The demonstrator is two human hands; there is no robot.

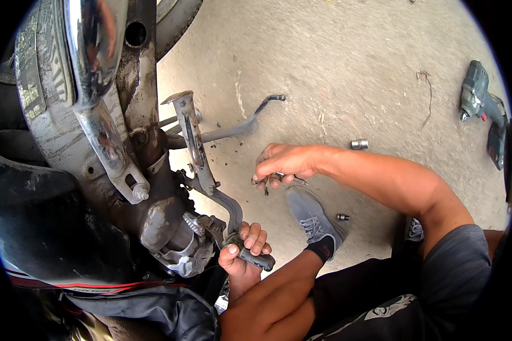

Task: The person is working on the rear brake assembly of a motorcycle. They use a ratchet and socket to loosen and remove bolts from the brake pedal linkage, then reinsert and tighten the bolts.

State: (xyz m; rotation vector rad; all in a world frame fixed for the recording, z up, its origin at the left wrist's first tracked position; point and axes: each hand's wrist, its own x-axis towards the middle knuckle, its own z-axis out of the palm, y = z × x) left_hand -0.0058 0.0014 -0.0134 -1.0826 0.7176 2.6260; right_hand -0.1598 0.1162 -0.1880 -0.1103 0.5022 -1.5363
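My left hand (pixel 242 261) is closed round the dark footrest (pixel 259 258) at the lower end of a bent metal bracket (pixel 226 207), beside the grimy engine casing (pixel 168 227) of a motorbike. My right hand (pixel 284 165) is over the concrete floor, its fingers curled on a small metal tool (pixel 298 181), partly hidden by them, with a small bolt (pixel 266 191) just below. A steel socket (pixel 359 144) lies above my right forearm, and a smaller socket (pixel 342 216) lies by my grey shoe (pixel 306 213).
A cordless power driver (pixel 475 94) lies at the far right on the concrete floor (pixel 370 62). The motorbike's chrome shock absorber (pixel 96 51), frame and wheel (pixel 173 23) fill the left side. A bent metal lever (pixel 233 128) sticks out above my right hand.
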